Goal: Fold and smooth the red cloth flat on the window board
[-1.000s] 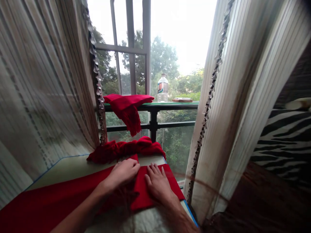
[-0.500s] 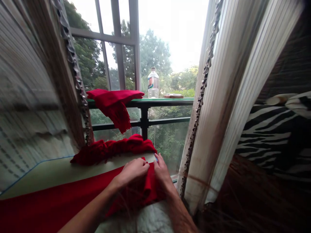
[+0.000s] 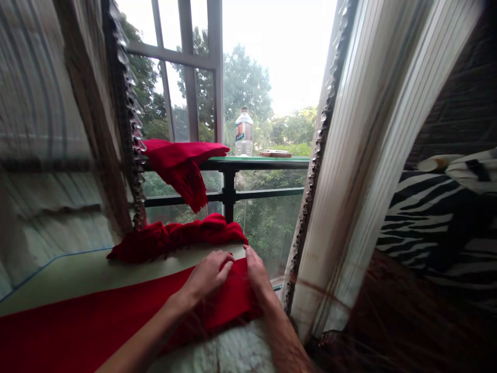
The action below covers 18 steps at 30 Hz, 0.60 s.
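A long red cloth (image 3: 97,311) lies flat across a pale table (image 3: 77,272). My left hand (image 3: 207,274) rests on its far end, fingers curled and pressed down onto the fabric. My right hand (image 3: 257,274) lies beside it at the cloth's right edge, fingers together along the fabric, partly edge-on. A crumpled red scarf (image 3: 174,238) is bunched just beyond my hands. Another red fringed scarf (image 3: 182,163) hangs over the window rail (image 3: 264,165).
A clear plastic water bottle (image 3: 244,132) and a flat brown object (image 3: 275,153) stand on the rail. Striped curtains (image 3: 361,155) hang on both sides. A zebra-print cushion (image 3: 438,217) is at the right. The table's right edge drops off by the window.
The flat folded end of the cloth has been gathered; my right hand moved from lying flat on it to its far right edge, and my left hand slid forward. The view shifted right.
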Each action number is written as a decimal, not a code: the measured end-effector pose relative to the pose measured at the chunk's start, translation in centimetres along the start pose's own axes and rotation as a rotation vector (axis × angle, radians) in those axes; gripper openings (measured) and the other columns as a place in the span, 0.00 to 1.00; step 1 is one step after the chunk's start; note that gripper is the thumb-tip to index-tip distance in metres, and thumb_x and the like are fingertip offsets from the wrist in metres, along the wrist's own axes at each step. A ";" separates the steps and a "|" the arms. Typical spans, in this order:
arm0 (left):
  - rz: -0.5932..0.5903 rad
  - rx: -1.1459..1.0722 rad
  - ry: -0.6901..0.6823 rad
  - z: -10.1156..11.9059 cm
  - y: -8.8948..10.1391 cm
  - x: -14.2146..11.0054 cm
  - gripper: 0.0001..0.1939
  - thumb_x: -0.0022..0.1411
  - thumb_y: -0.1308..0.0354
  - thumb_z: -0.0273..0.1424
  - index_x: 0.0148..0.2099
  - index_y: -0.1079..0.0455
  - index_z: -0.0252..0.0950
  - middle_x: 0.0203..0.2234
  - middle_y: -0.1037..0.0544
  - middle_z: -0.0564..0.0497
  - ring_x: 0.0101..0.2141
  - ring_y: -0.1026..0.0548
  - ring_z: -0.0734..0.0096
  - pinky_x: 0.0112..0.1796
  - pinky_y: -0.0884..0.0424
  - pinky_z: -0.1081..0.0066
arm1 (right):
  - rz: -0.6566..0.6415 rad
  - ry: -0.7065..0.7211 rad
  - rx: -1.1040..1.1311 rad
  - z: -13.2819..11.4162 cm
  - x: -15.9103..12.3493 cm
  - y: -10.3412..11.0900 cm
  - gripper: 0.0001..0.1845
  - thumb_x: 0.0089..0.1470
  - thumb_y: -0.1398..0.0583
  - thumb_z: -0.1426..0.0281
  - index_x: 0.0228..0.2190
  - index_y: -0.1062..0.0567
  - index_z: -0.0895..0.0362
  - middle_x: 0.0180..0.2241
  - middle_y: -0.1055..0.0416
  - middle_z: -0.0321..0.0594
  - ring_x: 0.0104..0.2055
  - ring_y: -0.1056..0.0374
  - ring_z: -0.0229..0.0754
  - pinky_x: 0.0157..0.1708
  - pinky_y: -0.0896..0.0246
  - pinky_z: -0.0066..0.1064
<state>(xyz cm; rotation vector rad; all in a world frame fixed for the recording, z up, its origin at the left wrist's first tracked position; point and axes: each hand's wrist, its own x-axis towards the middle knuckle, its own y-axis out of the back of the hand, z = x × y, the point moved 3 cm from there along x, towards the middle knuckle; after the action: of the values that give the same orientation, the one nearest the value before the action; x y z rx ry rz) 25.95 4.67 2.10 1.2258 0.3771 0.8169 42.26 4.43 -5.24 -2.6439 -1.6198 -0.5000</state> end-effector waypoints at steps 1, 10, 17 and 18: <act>-0.003 0.000 -0.039 -0.5 0.0 -0.3 0.20 0.73 0.57 0.36 0.59 0.31 0.38 0.58 0.27 0.47 0.60 0.33 0.63 0.59 0.41 0.66 | 0.000 0.002 0.008 0.0 0.0 0.0 0.21 0.64 0.40 0.59 0.54 0.30 0.55 0.58 0.34 0.45 0.58 0.35 0.52 0.57 0.38 0.54; -0.169 0.112 -0.151 -2.1 -4.7 -0.6 0.43 0.68 0.57 0.57 0.74 0.56 0.35 0.71 0.55 0.42 0.70 0.57 0.52 0.66 0.64 0.51 | 0.002 0.023 0.001 0.1 -0.2 -0.4 0.20 0.64 0.40 0.59 0.53 0.29 0.55 0.59 0.33 0.45 0.58 0.35 0.52 0.57 0.38 0.54; -0.146 0.137 -0.156 -1.1 -5.2 -0.6 0.48 0.65 0.56 0.59 0.74 0.59 0.32 0.71 0.54 0.37 0.70 0.59 0.48 0.65 0.67 0.44 | -0.044 0.062 -0.106 0.2 -0.6 -0.6 0.22 0.64 0.41 0.58 0.55 0.30 0.54 0.60 0.35 0.46 0.60 0.37 0.53 0.59 0.41 0.56; -0.150 0.130 -0.161 -1.1 -4.9 -0.7 0.48 0.66 0.56 0.58 0.74 0.61 0.31 0.71 0.55 0.37 0.70 0.59 0.49 0.65 0.67 0.44 | -0.062 0.072 -0.134 -0.1 -0.8 -0.7 0.23 0.64 0.41 0.57 0.56 0.31 0.54 0.61 0.35 0.46 0.61 0.37 0.53 0.60 0.42 0.57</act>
<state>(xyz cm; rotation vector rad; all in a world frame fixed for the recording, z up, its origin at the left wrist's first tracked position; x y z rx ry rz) 26.45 4.37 -2.92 1.3570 0.3897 0.5679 41.28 4.06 -5.46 -2.6388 -1.7100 -0.7217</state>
